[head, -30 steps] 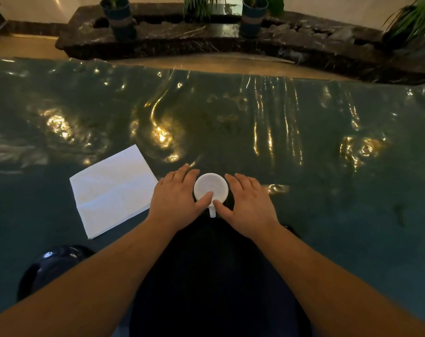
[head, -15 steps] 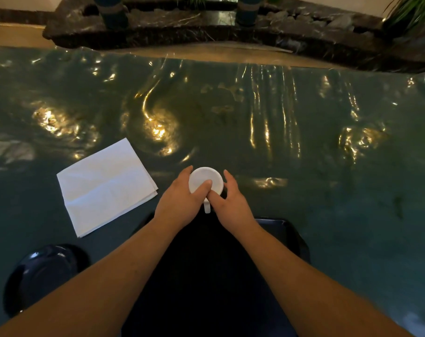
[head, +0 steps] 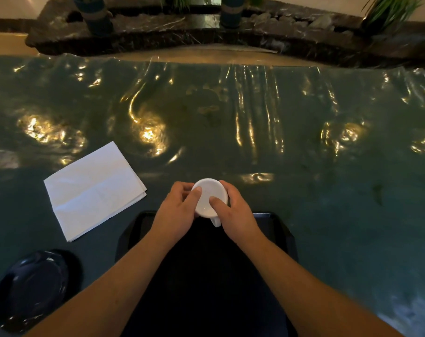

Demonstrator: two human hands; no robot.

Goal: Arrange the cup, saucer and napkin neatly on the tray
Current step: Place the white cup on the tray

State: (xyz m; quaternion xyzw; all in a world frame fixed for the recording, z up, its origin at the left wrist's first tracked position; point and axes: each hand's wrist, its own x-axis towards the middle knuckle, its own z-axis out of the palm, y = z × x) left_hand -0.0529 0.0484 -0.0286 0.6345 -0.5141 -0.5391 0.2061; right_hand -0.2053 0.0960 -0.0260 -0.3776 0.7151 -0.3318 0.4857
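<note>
A small white cup (head: 207, 198) sits at the far edge of the black tray (head: 277, 229), its handle pointing toward me. My left hand (head: 177, 212) grips the cup's left side and my right hand (head: 233, 212) grips its right side, thumbs over the rim. A folded white napkin (head: 92, 189) lies flat on the table to the left of the tray. The dark saucer (head: 31, 288) rests on the table at the near left. Whether the cup touches the tray or is lifted I cannot tell.
The table (head: 328, 190) is covered with a shiny dark green plastic sheet, wrinkled with light glare. Beyond its far edge runs a dark stone ledge (head: 279, 37) with potted plants (head: 94, 15).
Both hands have closed in from resting beside the cup to gripping it, and the cup has turned so its handle points more to the right.
</note>
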